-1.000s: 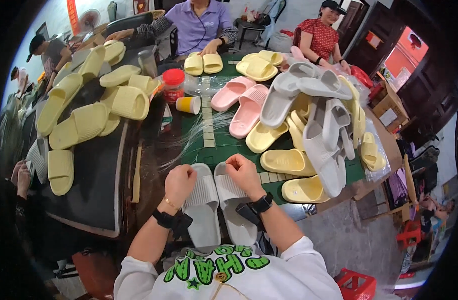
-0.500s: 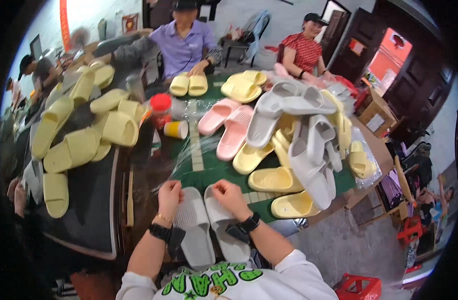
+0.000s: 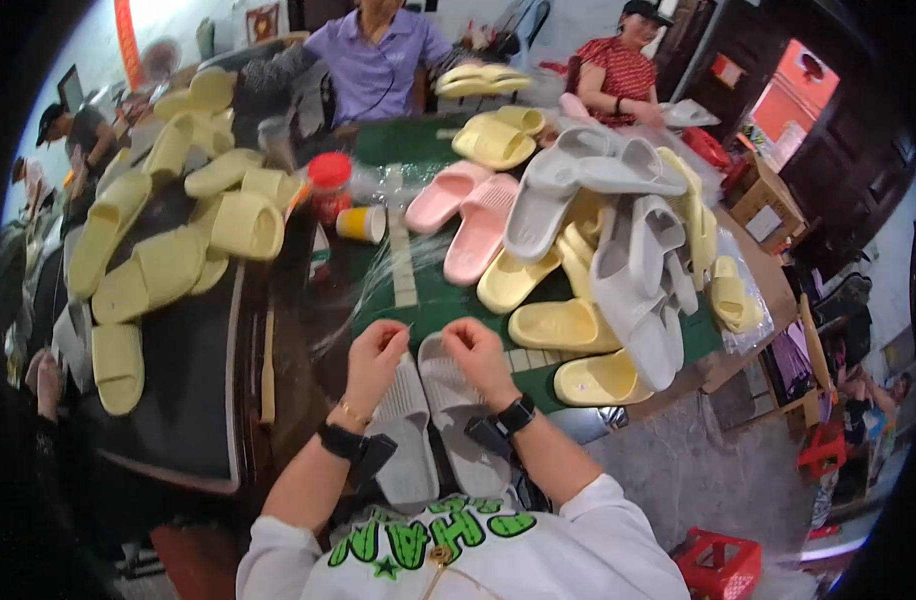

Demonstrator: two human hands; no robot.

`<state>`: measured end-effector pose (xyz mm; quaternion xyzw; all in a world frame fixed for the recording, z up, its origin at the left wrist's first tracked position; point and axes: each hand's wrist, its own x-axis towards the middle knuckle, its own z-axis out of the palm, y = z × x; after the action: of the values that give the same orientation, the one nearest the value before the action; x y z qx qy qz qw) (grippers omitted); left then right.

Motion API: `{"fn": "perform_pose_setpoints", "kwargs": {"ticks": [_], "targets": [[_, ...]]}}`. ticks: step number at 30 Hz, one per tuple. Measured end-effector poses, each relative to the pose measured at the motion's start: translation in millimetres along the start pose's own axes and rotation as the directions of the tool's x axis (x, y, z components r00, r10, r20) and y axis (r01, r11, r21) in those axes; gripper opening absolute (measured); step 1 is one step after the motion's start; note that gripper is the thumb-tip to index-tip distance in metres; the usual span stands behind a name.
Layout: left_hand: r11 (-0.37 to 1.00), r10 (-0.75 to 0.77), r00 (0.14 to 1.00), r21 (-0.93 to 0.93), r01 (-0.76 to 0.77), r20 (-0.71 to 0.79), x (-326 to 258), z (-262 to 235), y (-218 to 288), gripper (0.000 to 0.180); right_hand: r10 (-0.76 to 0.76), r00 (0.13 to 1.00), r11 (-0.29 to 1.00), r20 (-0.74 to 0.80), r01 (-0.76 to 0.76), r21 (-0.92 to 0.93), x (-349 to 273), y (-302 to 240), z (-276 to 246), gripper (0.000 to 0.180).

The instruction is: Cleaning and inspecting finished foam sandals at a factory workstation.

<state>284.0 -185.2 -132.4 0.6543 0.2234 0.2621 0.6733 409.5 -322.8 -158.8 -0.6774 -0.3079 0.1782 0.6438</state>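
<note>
Two grey slide sandals (image 3: 433, 420) lie soles up, side by side, at the near edge of the green table (image 3: 418, 290) against my chest. My left hand (image 3: 378, 352) rests on the toe end of the left sandal with fingers pinched. My right hand (image 3: 475, 350) pinches at the toe end of the right sandal. A clear plastic bag (image 3: 363, 285) lies just beyond both hands; whether the fingers grip it I cannot tell. Both wrists wear dark bands.
Heaps of pale yellow sandals (image 3: 168, 250) fill the left side. Grey sandals (image 3: 628, 260), yellow sandals (image 3: 573, 325) and a pink pair (image 3: 463, 215) cover the right. A red-lidded jar (image 3: 330, 185) stands mid-table. Two people sit across the table. A red stool (image 3: 723, 565) is on the floor.
Both my hands stayed pinched over the grey pair's toe ends. My head dipped closer. The person in purple across the table lifted a yellow pair off the table.
</note>
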Motion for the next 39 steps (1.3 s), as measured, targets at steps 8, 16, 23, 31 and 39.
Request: {"fn": "perform_pose_setpoints", "kwargs": {"ticks": [8, 16, 23, 31, 39], "targets": [[0.991, 0.014, 0.999, 0.135, -0.020, 0.047, -8, 4, -20, 0.015, 0.057, 0.991, 0.998, 0.119, -0.055, -0.022, -1, -7, 4, 0.015], [0.981, 0.031, 0.999, 0.189, -0.038, 0.039, -16, 8, -23, 0.011, 0.051, 0.993, 0.999, 0.108, -0.049, -0.019, -8, -11, 9, 0.012], [0.980, 0.071, 0.997, 0.187, -0.069, -0.004, -14, 10, -27, 0.013, 0.057, 0.993, 0.996, 0.108, -0.050, -0.073, -8, -14, 9, 0.013], [0.977, 0.066, 0.998, 0.200, -0.069, 0.020, -17, 10, -22, 0.011, 0.040, 0.993, 0.998, 0.110, -0.034, -0.062, -10, -11, 11, 0.016], [0.979, 0.079, 0.997, 0.187, -0.082, 0.022, -16, 11, -23, 0.013, 0.041, 0.989, 0.995, 0.141, -0.027, -0.100, -8, -12, 11, 0.017]]}}
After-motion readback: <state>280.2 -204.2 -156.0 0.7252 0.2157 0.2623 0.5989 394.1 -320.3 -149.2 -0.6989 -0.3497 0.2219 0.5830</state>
